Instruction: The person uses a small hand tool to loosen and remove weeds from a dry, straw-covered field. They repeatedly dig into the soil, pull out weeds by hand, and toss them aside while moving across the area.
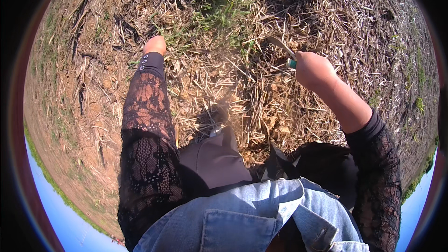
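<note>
My right hand (314,69) is closed around the handle of a bladed hand tool (281,46), perhaps a sickle or knife; a green and white part shows beside the thumb. Its narrow blade points up and left, over dry straw. My left hand (155,45) is at the upper left, low by the ground, beside green grass (175,38). The fingers of that hand are hidden, so I cannot tell whether it grips any blades. More green grass (220,7) grows at the top middle, between and beyond the two hands.
Dry straw and stalks (210,84) cover reddish soil (94,112) all around. Clods (280,129) lie near my knees. My dark trousers (213,162) and denim garment (241,220) fill the bottom. A dark stalk (78,24) lies at the upper left.
</note>
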The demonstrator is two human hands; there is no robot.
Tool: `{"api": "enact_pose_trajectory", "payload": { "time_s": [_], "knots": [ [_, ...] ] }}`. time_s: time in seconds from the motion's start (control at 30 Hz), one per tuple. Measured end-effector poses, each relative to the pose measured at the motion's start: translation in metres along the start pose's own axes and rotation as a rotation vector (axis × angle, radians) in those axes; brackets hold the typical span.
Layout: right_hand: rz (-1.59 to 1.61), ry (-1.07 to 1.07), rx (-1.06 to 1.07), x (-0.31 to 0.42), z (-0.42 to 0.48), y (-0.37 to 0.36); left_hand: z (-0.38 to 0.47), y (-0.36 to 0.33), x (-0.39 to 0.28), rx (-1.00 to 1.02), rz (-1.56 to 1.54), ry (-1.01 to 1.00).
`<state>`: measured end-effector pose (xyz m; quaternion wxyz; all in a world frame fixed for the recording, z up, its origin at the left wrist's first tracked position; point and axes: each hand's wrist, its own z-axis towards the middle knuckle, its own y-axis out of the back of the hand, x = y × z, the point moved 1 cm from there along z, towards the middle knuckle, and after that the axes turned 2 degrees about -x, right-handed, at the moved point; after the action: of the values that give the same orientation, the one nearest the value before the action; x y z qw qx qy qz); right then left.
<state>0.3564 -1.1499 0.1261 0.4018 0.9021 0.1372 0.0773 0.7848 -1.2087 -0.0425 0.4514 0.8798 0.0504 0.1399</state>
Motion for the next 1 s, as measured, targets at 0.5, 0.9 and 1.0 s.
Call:
{"api": "enact_pose_trajectory", "payload": {
  "time_s": [0.5, 0.9, 1.0],
  "knots": [
    [0.127, -0.059, -0.021, -0.011, -0.01, -0.029, -0.034, 0.002, 0.048, 0.029, -0.28, -0.304],
    [0.292, -0.057, -0.11, -0.057, -0.021, 0.005, -0.143, 0.002, -0.134, -0.029, 0.009, -0.802],
    [0.226, -0.076, -0.316, -0.082, -0.034, 0.029, -0.135, -0.022, -0.182, -0.247, 0.102, -1.059]
  ]
}}
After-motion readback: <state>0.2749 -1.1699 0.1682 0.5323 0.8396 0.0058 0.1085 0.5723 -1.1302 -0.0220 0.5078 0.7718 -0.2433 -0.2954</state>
